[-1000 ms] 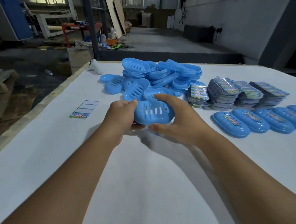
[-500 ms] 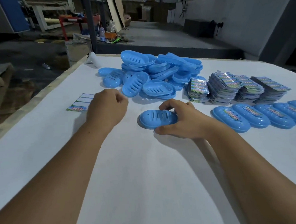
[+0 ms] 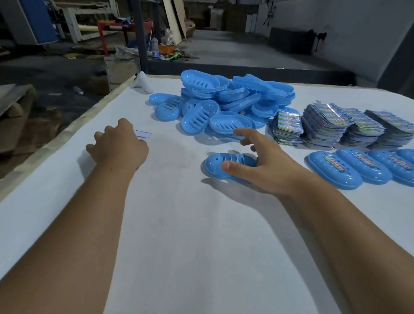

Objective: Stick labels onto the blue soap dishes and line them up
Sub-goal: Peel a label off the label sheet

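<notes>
Hands: both reach out over the white table (image 3: 177,244), each busy with its own part of the job.
Left hand (image 3: 118,144): lies knuckles-up over the label sheet (image 3: 142,134) near the table's left edge; fingers bent down onto it, but whether they pinch a sticker I cannot tell, since the hand hides all but a corner of the sheet.
Right hand (image 3: 262,164): fingers spread and relaxed, thumb resting against the near side of the loose soap dish (image 3: 223,164), the other fingers at its right end; it steadies the dish more than it grips it.
Loose soap dish: lies bottom-up on the table in the middle, slots showing, no label on it yet; well apart from the finished row.
Finished row (image 3: 373,167): labelled dishes lie side by side at the right, touching or nearly so, each with a colourful sticker on top; the row runs out of view, so the count is unknown.
Pile of dishes (image 3: 221,102): a large heap of unlabelled blue dishes at the far side of the table.
Sticker stacks (image 3: 341,125): several thick stacks between the heap and the row.
Progress: my judgement is an early stage, with a handful done and most of the heap waiting.
Left to do on this dish: take a sticker, press it on, slide the dish to the row's left end.
</notes>
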Motion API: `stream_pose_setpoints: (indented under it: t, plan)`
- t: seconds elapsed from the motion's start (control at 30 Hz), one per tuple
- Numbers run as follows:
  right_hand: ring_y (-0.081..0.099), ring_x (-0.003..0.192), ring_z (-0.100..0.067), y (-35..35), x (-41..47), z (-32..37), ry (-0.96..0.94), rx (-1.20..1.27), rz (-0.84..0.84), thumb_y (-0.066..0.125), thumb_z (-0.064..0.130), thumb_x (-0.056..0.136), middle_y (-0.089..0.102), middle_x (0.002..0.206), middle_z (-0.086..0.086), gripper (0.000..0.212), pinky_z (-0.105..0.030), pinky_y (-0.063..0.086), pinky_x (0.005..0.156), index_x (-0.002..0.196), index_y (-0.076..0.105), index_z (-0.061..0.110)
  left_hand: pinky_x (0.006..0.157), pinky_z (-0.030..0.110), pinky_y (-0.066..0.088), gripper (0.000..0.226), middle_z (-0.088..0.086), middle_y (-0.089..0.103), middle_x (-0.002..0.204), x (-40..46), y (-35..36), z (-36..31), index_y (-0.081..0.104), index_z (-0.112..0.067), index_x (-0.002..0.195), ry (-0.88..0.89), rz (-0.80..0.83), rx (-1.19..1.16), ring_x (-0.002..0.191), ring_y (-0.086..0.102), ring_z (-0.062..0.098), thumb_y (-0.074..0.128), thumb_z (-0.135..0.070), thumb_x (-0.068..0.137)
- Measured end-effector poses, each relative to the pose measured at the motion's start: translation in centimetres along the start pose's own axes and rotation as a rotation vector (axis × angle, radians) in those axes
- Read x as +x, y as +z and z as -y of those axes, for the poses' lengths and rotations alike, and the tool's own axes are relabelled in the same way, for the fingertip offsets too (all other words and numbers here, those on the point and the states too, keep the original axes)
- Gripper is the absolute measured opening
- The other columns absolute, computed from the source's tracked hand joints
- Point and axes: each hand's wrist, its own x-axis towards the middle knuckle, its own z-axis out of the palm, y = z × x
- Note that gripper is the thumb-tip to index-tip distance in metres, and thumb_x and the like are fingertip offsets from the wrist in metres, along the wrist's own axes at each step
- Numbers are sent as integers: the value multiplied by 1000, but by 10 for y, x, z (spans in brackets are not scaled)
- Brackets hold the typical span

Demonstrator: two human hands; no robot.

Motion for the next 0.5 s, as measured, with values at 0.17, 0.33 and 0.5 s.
stream_pose_setpoints:
  t: [0.17,0.33,0.5]
  plan:
    - [43,133,-18,-1,-1,1,-11,6,-1,57,89,62,48,136,13,95,-49,42,111,146,37,48,91,46,44,40,15,59,122,2,1,1,53,-19,127,-22,18,-18,112,50,34,62,-37,93]
    - [43,132,-19,0,-1,2,-29,24,-6,57,88,64,47,134,13,92,-49,43,109,145,39,48,96,44,49,52,9,62,126,9,0,5,55,-25,129,-110,57,-240,115,53,33,75,-35,82]
    - [42,133,-19,0,-1,3,-38,8,-5,55,88,65,47,138,12,91,-50,43,110,144,42,46,97,43,54,69,8,61,133,8,-8,4,56,-21,134,-210,100,-513,114,62,29,86,-19,72]
